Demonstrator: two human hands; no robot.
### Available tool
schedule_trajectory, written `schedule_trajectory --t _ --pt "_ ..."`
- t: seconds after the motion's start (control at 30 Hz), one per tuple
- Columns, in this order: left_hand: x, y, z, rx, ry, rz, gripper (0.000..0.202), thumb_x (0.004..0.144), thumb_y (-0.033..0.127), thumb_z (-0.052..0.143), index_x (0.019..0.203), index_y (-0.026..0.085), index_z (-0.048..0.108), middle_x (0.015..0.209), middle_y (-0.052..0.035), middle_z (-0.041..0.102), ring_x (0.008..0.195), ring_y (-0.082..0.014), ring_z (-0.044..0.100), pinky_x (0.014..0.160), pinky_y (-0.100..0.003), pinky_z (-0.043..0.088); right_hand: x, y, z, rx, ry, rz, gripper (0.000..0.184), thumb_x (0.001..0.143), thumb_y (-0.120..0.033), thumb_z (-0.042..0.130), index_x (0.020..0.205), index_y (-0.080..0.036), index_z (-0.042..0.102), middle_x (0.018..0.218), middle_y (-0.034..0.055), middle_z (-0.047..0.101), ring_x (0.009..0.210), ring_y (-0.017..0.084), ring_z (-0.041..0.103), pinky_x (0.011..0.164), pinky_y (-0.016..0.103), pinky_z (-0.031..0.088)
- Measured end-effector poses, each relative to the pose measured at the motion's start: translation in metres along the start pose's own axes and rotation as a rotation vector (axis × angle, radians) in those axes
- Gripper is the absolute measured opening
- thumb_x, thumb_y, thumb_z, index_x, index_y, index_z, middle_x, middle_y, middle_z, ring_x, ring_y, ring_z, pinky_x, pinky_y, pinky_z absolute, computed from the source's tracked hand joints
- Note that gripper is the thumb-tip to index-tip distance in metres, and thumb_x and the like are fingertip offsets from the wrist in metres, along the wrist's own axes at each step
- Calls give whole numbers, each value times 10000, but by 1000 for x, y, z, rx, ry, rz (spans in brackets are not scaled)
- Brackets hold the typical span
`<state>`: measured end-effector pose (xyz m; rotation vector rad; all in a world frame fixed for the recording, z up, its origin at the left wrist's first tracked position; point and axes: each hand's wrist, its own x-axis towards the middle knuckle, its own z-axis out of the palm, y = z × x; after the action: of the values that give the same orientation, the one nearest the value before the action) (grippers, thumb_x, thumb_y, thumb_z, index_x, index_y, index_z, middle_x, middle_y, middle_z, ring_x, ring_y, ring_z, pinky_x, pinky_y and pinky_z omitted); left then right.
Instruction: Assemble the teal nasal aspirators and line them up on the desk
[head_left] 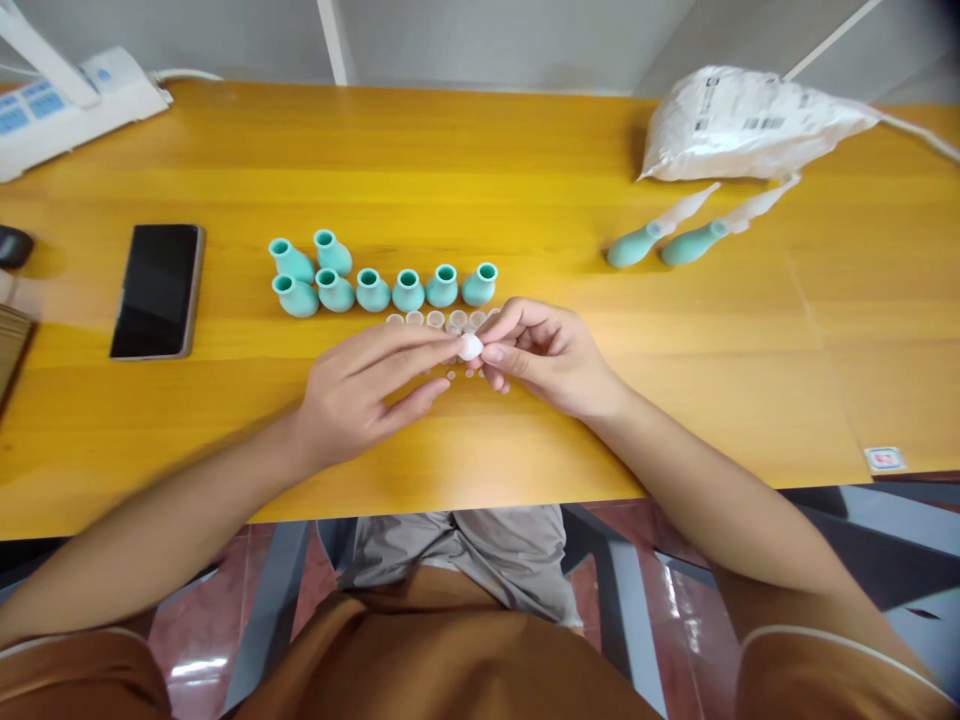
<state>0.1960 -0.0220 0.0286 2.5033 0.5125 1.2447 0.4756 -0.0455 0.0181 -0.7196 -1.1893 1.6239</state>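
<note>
My left hand (360, 385) and my right hand (544, 350) meet above the yellow wooden table (480, 170), both pinching one small white rounded piece (470, 346) between their fingertips. Just beyond the hands lies a row of several small clear caps (435, 319), and a few tiny clear bits (451, 375) lie under the fingers. Behind them stand several teal rubber bulbs (373, 289) with open mouths, in two short rows.
A black phone (157, 290) lies at the left. A white device (71, 105) sits at the far left corner. At the back right is a white plastic bag (739, 120), with two assembled teal bulbs with clear tips (667, 240) in front of it.
</note>
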Motion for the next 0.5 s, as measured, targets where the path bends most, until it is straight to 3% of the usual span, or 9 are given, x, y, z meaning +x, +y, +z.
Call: schedule_trajectory --t 0.1,0.23,0.33,0.43,0.5 --pt "-1 1 1 -65 9 -75 455 1148 282 913 1581 234 780 1319 -81 894 956 -158 875 1019 -312 754 -1 0 1 -8 -65 45 225 1048 -333 1031 1080 -204 849 1003 39 953 720 100 847 688 202 721" --pt "1 1 3 -152 -3 -82 248 1121 254 941 1350 247 846 1196 -56 881 1001 -174 857 898 -295 731 -2 -1 4 -30 -185 120 286 1043 -366 1037 1081 -182 821 941 49 928 787 134 887 741 237 744" --pt "2 4 4 -246 -30 -136 189 1104 230 945 1259 245 838 1130 -39 887 976 -174 853 887 -311 726 -6 -9 4 -72 -227 162 284 1055 -380 1023 1129 -189 827 991 62 932 830 166 907 748 276 755" --pt "3 6 5 -341 -37 -204 182 1104 205 904 1246 245 797 1174 -44 902 1011 -186 878 912 -326 737 -11 -27 -4 -258 -109 106 280 1088 -466 984 1180 -230 864 957 50 916 686 159 830 612 289 686" --pt "3 6 5 -334 -59 -226 185 1110 174 854 1261 243 774 1190 -43 903 1017 -184 880 919 -326 731 -14 -41 -15 -456 112 -69 266 1116 -521 944 1112 -263 880 845 26 860 580 142 713 522 303 576"
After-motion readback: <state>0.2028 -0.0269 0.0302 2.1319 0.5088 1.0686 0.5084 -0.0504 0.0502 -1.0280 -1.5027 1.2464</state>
